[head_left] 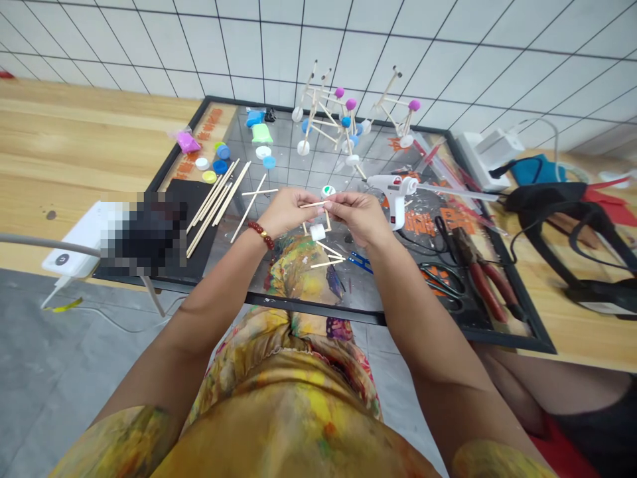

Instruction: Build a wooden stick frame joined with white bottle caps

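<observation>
My left hand [287, 211] and my right hand [359, 214] meet over the glass-topped board, fingers pinched. Between them is a small wooden stick frame [328, 219], its top stick bridging both sets of fingertips. A white bottle cap [317, 232] sits at the frame's near side; a white cap with a green mark [328, 191] shows just beyond my fingers. Fingers cover part of the frame's joints. Loose short sticks [328, 263] lie below my hands, near blue tweezers [360, 262]. Two crossed sticks [255, 194] rest left of my left hand.
At the back stand stick models [323, 123] with cap wheels and purple balls. A glue gun [393, 192] lies right, near scissors [442, 282] and red-handled pliers [490, 285]. Left are long sticks [219, 199], bottle caps [220, 166] and a power strip [79, 239]. Another person's leg [562, 385] shows lower right.
</observation>
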`<state>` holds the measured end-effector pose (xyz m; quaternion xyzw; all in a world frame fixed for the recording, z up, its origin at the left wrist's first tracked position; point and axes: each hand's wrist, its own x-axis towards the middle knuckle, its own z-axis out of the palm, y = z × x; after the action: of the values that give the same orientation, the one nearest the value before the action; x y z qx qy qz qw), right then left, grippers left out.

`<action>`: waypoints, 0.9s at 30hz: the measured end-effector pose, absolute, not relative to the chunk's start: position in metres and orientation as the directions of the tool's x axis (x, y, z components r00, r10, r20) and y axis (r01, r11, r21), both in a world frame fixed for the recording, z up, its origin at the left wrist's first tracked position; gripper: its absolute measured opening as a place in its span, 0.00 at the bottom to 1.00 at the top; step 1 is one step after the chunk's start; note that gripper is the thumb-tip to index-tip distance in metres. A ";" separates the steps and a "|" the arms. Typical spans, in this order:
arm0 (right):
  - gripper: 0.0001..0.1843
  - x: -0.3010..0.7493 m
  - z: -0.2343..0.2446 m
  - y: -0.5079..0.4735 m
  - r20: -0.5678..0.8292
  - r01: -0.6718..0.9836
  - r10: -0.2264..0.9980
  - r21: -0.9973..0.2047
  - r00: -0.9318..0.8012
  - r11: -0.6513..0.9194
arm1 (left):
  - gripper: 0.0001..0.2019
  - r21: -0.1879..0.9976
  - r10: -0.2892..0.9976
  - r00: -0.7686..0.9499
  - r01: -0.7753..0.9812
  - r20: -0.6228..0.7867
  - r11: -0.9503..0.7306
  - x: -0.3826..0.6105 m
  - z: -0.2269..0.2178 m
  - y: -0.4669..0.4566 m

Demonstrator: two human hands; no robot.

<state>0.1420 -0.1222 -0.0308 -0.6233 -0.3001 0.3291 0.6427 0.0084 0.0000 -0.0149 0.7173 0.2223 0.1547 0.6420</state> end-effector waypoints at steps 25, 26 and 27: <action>0.17 0.137 -0.030 -0.121 -0.028 -0.023 0.809 -1.000 0.587 -0.018 | 0.03 0.982 0.633 0.757 0.189 -0.162 0.025 0.010 -0.006 -0.008; 0.17 0.137 -0.030 -0.121 -0.033 -0.028 0.808 -0.999 0.588 -0.020 | 0.03 0.983 0.639 0.750 0.178 -0.170 0.053 0.010 -0.005 -0.007; 0.17 0.137 -0.030 -0.121 -0.040 -0.033 0.807 -0.999 0.589 -0.025 | 0.05 0.982 0.649 0.738 0.168 -0.184 0.087 0.010 -0.005 -0.005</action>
<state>0.1373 -0.1210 -0.0300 -0.6329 -0.3056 0.3346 0.6278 0.0096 -0.0053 -0.0046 0.6511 0.3136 0.1802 0.6673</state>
